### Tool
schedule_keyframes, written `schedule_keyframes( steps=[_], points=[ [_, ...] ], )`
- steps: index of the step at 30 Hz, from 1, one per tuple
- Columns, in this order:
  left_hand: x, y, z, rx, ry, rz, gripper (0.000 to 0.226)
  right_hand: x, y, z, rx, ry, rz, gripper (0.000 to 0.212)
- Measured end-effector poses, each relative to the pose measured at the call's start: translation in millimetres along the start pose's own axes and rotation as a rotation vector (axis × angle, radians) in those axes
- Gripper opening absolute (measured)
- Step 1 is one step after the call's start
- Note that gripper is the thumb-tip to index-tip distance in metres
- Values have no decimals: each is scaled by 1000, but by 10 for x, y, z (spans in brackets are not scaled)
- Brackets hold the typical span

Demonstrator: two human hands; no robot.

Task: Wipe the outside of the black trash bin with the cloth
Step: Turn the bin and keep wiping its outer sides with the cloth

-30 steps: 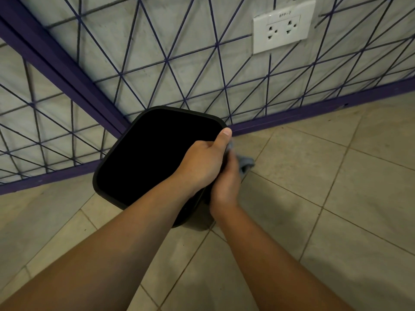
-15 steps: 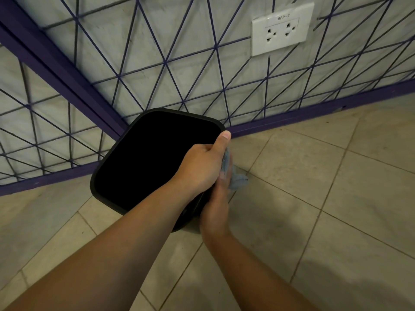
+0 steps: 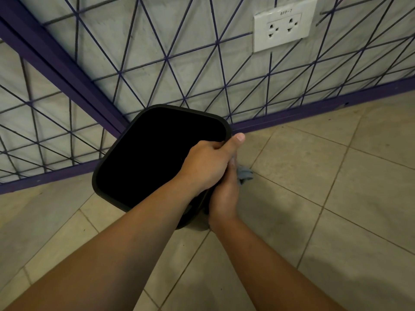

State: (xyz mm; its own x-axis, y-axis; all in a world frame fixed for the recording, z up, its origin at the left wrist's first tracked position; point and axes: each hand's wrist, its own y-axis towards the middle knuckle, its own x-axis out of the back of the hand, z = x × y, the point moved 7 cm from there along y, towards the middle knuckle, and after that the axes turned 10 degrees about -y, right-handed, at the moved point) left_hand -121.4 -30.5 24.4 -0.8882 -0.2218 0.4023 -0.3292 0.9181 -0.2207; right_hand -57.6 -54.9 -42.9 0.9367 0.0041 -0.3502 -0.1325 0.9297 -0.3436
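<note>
Black trash bin [image 3: 143,158] stood on the tiled floor [image 3: 336,198] in the corner where two walls [image 3: 179,63] patterned with purple lines met, its open mouth facing up toward the camera and its inside too dark to read. Next in size, the left hand [image 3: 207,163] was clamped over the bin's right rim, fingers curled inside and thumb stretched along the edge, steadying it. The right hand [image 3: 224,194] sat lower, against the bin's outer right side, closed around a grey-blue cloth [image 3: 244,172] whose loose end stuck out just beside the bin; its fingers were hidden under the left hand.

To do this stroke well, I judged the cloth should be pressed flat to the wall of the bin and drawn in long overlapping passes from rim to base, while the left hand kept the bin from tipping and turned it to bring fresh sides round.

Smallest was the white double socket [image 3: 284,26] on the wall, marked "BPP-2".
</note>
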Motion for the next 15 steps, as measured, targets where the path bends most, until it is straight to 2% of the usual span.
schedule_keyframes(
  steps=[3,5,8,13,15],
  points=[
    [34,10,-27,-15,-10,-20,66,-79,-210,12,77,-122,43,66],
    [47,11,-39,-23,4,-36,66,-34,-178,-56,58,-129,28,60],
    [34,6,-41,-25,10,-31,65,17,92,-48,-54,8,2,50],
    [35,-8,-57,-20,-10,-10,64,-64,-121,43,61,-109,34,60],
    [43,-5,-60,-26,-3,-28,66,-31,-118,-25,43,-102,46,52]
  ],
)
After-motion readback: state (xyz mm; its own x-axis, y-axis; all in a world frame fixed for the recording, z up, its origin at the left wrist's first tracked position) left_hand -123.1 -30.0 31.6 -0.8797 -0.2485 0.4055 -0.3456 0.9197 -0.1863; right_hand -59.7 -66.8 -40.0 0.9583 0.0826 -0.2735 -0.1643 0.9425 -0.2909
